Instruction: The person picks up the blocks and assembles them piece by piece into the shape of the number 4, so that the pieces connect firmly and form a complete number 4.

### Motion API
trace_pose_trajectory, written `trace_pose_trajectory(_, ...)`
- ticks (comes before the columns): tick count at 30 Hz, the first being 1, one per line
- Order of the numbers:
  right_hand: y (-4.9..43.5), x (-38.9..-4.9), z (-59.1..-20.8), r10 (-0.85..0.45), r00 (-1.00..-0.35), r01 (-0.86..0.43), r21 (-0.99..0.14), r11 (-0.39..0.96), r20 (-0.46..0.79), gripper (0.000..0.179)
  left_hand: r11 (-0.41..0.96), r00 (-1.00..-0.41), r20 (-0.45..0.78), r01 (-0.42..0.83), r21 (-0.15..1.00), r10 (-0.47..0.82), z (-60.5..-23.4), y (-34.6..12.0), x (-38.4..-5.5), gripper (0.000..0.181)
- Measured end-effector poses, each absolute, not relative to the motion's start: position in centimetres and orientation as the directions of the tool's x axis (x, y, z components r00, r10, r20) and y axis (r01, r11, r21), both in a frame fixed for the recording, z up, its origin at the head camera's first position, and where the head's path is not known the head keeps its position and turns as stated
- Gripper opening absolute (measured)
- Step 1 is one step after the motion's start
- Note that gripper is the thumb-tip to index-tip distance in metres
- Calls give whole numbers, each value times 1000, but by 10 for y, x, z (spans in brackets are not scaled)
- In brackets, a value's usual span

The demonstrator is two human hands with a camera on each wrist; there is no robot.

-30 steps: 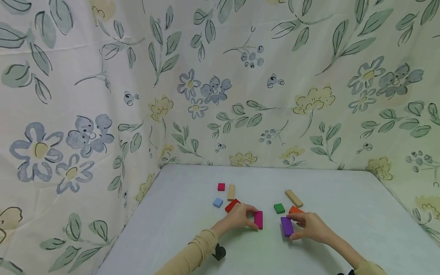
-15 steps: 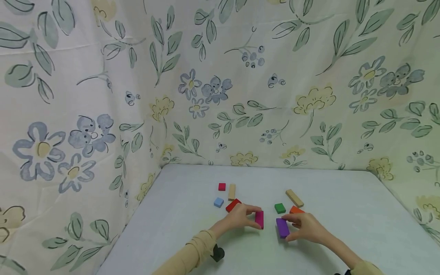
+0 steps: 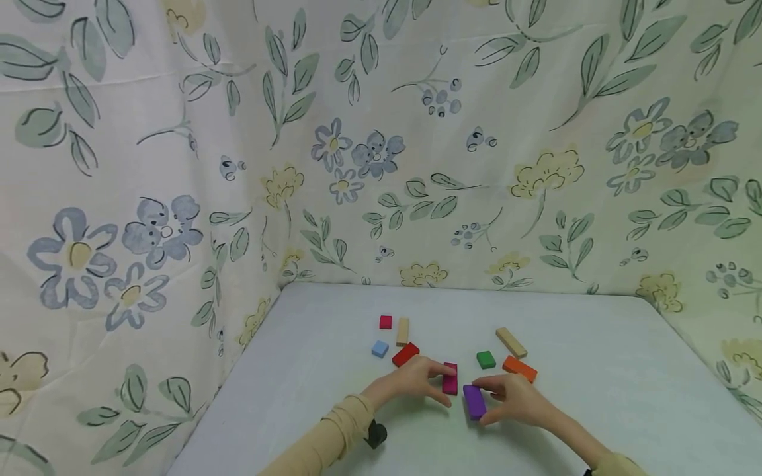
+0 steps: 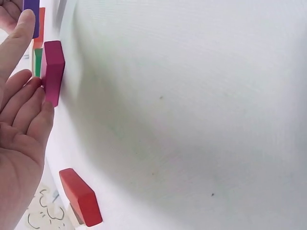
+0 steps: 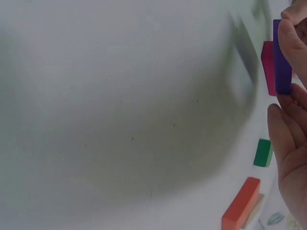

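Observation:
A magenta block [image 3: 451, 385] stands on the white table, in front of my left hand [image 3: 417, 378]. Its fingers touch the block's far end, while the thumb [image 4: 24, 28] is off it, as the left wrist view shows. My right hand [image 3: 516, 400] pinches a purple block [image 3: 474, 403] between thumb and fingers, just right of the magenta one. A shadow apart from the purple block in the right wrist view suggests that it hangs slightly above the table. Behind the left hand lies a red block [image 3: 406, 355]; an orange block [image 3: 520, 369] lies behind the right.
Farther left are a small red block [image 3: 385, 322], a light blue block [image 3: 380, 349] and a plain wooden block [image 3: 403, 332]. A green block [image 3: 485, 359] and another wooden block [image 3: 511, 342] lie right of centre. Floral cloth [image 3: 357, 231] surrounds the table [image 3: 321, 317].
The purple block has moved left towards the magenta block in my right hand. My left thumb has come off the magenta block, which that hand pinched earlier.

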State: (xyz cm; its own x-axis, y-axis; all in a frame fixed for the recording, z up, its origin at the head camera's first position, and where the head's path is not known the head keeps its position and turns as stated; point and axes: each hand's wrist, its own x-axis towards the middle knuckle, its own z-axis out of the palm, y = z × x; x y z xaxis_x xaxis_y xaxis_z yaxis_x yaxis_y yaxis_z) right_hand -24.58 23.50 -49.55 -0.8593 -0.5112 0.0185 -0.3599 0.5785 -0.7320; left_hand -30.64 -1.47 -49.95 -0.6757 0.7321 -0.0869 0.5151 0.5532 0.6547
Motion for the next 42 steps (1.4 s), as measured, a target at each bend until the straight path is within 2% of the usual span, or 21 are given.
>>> trace_pose_trajectory(9, 222, -246, -501, -529, -848, -362, -730, 580, 0, 64, 566, -650, -113, 548, 616, 752, -494, -12, -308, 61)
trace_pose_trajectory(23, 207, -245, -507, -509, -861, -375, -691, 618, 12, 65, 561, -657, -87, 559, 610, 749, -495, -11, -307, 57)
trace_pose_trajectory(42, 191, -235, -508, -469, -879, -446, -497, 744, 86, 72, 619, -728, -55, 538, 573, 683, -501, -7, -299, 56)
